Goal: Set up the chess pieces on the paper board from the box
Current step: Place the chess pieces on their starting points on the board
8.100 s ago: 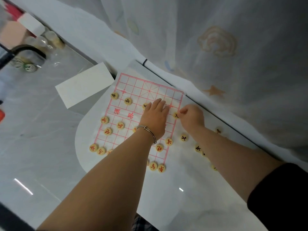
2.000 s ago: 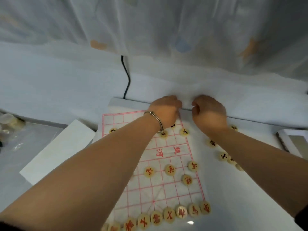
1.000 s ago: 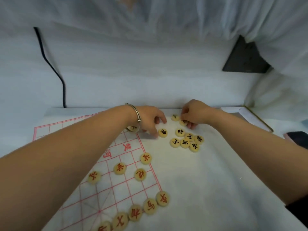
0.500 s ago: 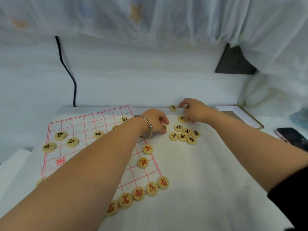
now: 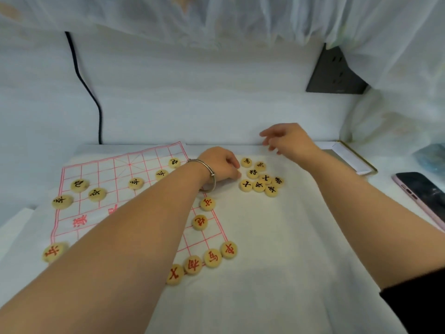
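With the fingers of my left hand (image 5: 220, 166) curled left of the heap of black pieces (image 5: 262, 180), holding one or not I cannot tell, and my right hand (image 5: 289, 141) loose and empty beyond it, I'd best lift one piece by its rim leftward onto the paper board (image 5: 108, 172).

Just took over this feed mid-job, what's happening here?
A person is setting Chinese chess pieces on a paper board. Red pieces line its near edge; some black ones sit on the far half. A cluster of black pieces lies off the board to the right. The left hand rests curled beside that cluster; whether it holds a piece is hidden. The right hand hovers beyond it, fingers loose.
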`<state>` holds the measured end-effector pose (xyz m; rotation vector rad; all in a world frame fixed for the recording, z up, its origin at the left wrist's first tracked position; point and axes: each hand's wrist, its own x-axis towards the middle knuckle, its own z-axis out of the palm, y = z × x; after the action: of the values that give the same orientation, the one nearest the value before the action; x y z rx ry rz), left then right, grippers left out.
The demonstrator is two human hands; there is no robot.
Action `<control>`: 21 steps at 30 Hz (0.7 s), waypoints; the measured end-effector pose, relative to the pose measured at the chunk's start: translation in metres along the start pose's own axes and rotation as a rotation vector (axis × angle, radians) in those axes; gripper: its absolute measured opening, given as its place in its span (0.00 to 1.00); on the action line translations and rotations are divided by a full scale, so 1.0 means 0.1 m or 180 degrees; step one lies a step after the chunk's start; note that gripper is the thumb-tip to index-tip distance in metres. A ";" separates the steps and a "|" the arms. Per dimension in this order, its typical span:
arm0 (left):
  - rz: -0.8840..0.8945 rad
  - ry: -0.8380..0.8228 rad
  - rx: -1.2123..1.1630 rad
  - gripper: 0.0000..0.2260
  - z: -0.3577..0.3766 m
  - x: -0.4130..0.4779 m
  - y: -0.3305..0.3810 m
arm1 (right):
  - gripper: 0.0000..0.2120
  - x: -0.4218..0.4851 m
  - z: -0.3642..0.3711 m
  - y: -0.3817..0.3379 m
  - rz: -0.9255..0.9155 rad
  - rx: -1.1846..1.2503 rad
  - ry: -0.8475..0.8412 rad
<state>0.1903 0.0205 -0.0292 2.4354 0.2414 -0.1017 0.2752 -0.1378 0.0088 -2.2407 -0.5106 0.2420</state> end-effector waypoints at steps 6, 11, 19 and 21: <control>-0.0080 -0.0025 -0.0077 0.12 0.03 -0.05 0.05 | 0.23 -0.44 -0.04 0.26 0.0644 -0.0988 -0.0684; -0.0215 0.0095 -0.0559 0.14 0.05 -0.13 0.01 | 0.32 -0.62 -0.02 0.09 0.0618 -0.1089 -0.1285; -0.0326 0.0099 -0.0708 0.14 0.06 -0.26 0.10 | 0.23 -0.78 0.13 0.00 0.0158 -0.2026 -0.0682; -0.0395 0.0072 -0.0767 0.15 0.02 -0.27 0.11 | 0.18 -0.81 0.19 0.01 0.0112 -0.2119 -0.0615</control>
<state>0.1661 0.0068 -0.0204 2.1825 0.3922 -0.0940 0.1968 -0.1609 -0.0039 -2.8907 -0.7352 0.3466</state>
